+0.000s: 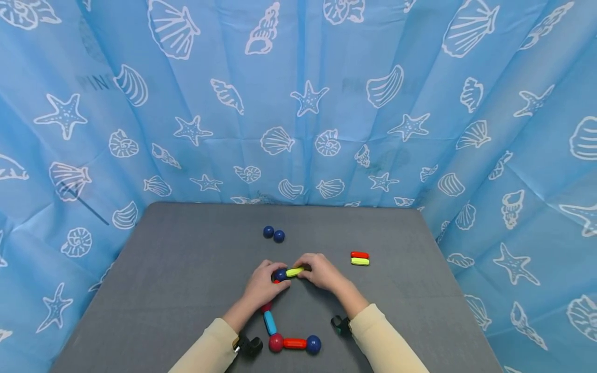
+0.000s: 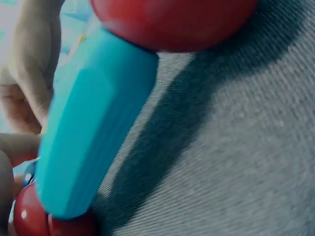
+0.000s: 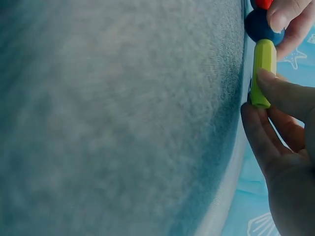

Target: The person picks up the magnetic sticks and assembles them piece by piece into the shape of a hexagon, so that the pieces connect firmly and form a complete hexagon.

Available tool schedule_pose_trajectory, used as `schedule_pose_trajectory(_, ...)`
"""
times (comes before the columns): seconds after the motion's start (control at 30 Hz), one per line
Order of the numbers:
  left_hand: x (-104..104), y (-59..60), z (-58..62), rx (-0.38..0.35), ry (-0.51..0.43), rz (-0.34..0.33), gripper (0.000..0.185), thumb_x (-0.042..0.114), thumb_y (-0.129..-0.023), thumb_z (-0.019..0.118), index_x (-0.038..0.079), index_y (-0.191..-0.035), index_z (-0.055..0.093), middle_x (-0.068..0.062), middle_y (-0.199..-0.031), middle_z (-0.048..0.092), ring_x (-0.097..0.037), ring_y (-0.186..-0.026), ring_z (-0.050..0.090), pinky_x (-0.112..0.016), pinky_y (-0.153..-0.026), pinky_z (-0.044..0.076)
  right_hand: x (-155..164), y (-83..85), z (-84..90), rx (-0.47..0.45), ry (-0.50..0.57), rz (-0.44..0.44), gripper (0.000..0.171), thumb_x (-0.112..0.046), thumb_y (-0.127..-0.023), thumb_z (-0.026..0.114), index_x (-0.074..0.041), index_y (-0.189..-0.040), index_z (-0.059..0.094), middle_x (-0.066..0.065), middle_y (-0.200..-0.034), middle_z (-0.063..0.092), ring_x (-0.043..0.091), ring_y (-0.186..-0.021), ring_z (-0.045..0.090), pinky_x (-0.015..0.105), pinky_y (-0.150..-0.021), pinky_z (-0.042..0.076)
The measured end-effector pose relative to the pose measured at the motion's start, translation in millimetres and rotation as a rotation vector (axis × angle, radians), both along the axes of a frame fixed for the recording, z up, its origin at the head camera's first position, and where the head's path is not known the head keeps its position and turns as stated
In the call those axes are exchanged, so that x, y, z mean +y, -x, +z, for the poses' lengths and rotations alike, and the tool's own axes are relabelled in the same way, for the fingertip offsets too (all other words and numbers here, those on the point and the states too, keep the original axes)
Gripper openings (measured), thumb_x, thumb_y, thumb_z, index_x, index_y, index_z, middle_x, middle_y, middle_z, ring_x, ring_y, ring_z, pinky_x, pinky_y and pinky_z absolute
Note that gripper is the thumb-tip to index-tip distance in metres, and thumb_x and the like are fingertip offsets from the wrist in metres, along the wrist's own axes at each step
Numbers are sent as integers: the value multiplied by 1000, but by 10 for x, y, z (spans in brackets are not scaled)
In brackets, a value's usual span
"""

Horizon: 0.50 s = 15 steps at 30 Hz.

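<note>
- Landmark: the held blue ball (image 1: 281, 275), located between the hands above or on the grey table (image 1: 186, 243); contact with the surface cannot be determined.
- Left hand (image 1: 264, 286): thumb and fingers curled round the landmark from its left, pinching it; the gap between them is only as wide as the ball.
- Right hand (image 1: 322, 270): to the right of the landmark, thumb and fingers nearly closed, pinching the yellow-green rod (image 1: 295, 271).
- The yellow-green rod meets the right side of the landmark at one end. Its other end lies between the right thumb and fingertips, the thumb laid across its side; the middle stretch is exposed.
- Upper red rod (image 1: 276, 281): against the near side of the landmark, mostly covered by the left hand.
- Nearer than the landmark, in a joined chain: a partly hidden red ball (image 1: 266, 307), a light-blue rod (image 1: 270, 322), a corner red ball (image 1: 276, 342), a lower red rod (image 1: 295, 343) and an end blue ball (image 1: 313, 344).
- Beyond the landmark: two loose blue balls (image 1: 279, 236), side by side.
- Well to the right of the landmark: a loose red rod (image 1: 359, 255) and a loose yellow rod (image 1: 359, 261), lying parallel.
</note>
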<state>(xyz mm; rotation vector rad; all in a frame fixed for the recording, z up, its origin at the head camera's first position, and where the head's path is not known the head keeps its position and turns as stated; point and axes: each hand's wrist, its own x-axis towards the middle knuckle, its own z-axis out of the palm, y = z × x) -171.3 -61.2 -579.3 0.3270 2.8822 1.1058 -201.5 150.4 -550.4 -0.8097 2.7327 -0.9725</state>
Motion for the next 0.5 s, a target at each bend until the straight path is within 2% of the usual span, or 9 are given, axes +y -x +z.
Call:
schedule_pose_trajectory(0.07,20,10,-15,12,25,8,37,40,-86,79,22,-118,72,0,-104,60,-16,-86,57,-40,-79,51,1,13,-5,-16,17,1,20,-5,-91,73,-9,-111,75,5,-108,73,19,-97,67,41,-89,54)
schedule_pose_trajectory(0.23,54,-3,-26,33,45,76,27,37,-87,79,22,-109,75,1,-99,60,-15,-83,59,-38,-75,51,39,28,-25,-35,54,6,22,-7,-90,74,-10,-112,74,3,-110,73,18,-102,67,42,-92,53)
schedule_pose_trajectory(0.5,50,-44,4,16,34,121,23,34,-86,79,22,-106,74,-2,-100,62,-18,-83,59,-42,-76,52,145,9,-15,-40,74,-35,22,-10,-91,75,-11,-113,74,0,-111,73,16,-98,65,38,-87,54)
